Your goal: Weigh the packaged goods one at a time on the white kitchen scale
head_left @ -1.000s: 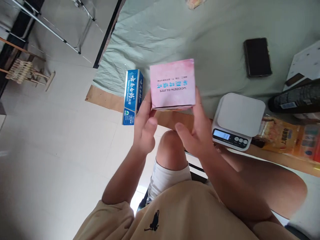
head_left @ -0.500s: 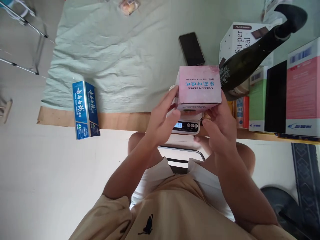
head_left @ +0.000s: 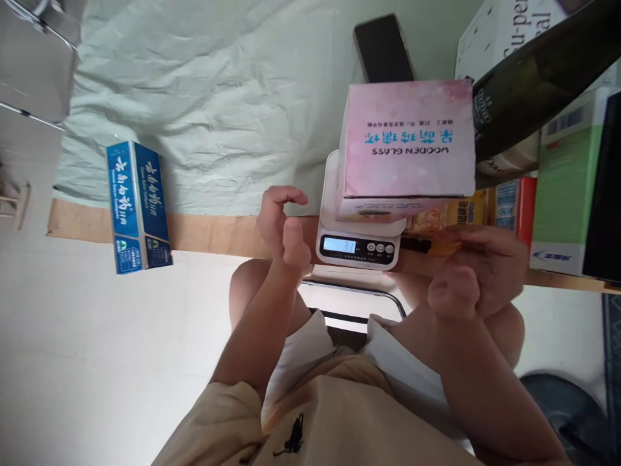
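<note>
While the pink box (head_left: 406, 150) sits on the scale (head_left: 359, 243) at the table's near edge, both hands, left (head_left: 281, 223) and right (head_left: 478, 272), hover loosely curled and holding nothing, so the weighing looks under way and reading the display seems next.

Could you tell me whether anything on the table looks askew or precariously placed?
Two things. The pink cardboard box is wider than the small white digital scale beneath it and overhangs its platform. The blue toothpaste carton juts out past the wooden table edge. Both hands, left and right, are empty.
</note>
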The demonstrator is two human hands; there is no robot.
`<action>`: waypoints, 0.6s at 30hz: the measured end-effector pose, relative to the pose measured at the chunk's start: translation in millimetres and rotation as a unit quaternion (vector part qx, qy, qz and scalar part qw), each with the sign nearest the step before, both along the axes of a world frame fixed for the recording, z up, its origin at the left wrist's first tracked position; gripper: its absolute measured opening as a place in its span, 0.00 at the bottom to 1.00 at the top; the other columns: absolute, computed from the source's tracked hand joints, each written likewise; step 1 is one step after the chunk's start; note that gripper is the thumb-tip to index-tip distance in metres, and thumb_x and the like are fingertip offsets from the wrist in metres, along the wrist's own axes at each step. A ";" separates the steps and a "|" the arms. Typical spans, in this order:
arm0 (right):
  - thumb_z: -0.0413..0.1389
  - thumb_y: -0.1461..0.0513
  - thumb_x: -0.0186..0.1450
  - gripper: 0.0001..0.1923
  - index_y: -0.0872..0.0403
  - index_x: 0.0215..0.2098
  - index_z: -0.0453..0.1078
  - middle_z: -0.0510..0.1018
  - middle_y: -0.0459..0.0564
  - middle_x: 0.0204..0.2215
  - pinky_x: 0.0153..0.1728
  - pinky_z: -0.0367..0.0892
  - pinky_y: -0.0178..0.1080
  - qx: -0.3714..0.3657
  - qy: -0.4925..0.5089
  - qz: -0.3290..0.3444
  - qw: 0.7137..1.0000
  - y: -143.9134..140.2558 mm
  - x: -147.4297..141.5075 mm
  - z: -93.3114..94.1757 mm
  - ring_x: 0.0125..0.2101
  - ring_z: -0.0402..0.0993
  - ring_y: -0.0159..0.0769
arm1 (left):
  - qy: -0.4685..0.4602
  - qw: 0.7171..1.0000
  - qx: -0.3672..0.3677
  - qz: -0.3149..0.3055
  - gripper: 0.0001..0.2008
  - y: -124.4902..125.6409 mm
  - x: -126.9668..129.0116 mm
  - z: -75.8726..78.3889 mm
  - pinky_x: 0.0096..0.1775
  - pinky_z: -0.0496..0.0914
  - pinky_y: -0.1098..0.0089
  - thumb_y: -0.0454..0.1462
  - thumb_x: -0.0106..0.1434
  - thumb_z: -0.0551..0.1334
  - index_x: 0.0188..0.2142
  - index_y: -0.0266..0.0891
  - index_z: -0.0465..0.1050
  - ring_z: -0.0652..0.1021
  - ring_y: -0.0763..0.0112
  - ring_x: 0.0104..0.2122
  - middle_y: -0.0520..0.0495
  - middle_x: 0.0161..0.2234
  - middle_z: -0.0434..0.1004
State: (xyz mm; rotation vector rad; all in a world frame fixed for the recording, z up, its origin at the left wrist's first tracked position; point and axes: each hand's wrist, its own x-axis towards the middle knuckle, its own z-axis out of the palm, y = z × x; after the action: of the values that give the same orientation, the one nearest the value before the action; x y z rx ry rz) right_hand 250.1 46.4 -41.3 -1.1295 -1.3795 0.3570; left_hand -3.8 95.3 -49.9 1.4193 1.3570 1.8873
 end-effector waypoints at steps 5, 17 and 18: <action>0.58 0.53 0.75 0.15 0.48 0.54 0.81 0.78 0.50 0.35 0.35 0.68 0.45 0.104 -0.044 -0.008 0.994 3.5 -8.9 8.8 0.35 0.77 0.40 | 0.058 0.995 0.069 -0.042 0.20 2.8 2.9 -6.9 0.41 0.70 0.54 0.60 0.78 0.58 0.48 0.51 0.77 0.79 0.58 0.38 0.46 0.37 0.76; 0.58 0.54 0.74 0.13 0.50 0.51 0.80 0.80 0.49 0.35 0.36 0.70 0.45 0.078 -0.065 -0.003 0.995 -4.9 -5.6 -0.6 0.36 0.76 0.40 | 0.081 0.992 0.085 -0.048 0.22 6.0 3.0 1.6 0.40 0.70 0.56 0.58 0.79 0.55 0.48 0.48 0.77 0.79 0.60 0.39 0.46 0.39 0.78; 0.58 0.54 0.74 0.13 0.50 0.51 0.79 0.80 0.49 0.35 0.36 0.70 0.45 0.078 -0.065 -0.006 0.995 -5.4 -6.2 0.6 0.36 0.76 0.40 | 0.080 0.992 0.088 -0.050 0.21 6.9 3.0 3.0 0.41 0.70 0.57 0.57 0.80 0.55 0.48 0.47 0.77 0.79 0.60 0.39 0.46 0.39 0.78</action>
State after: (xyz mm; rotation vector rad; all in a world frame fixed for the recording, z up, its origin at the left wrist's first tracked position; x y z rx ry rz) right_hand 243.9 40.9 -40.8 -1.0466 -1.4865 0.1658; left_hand -0.8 102.2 -46.9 1.7243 1.1881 1.9004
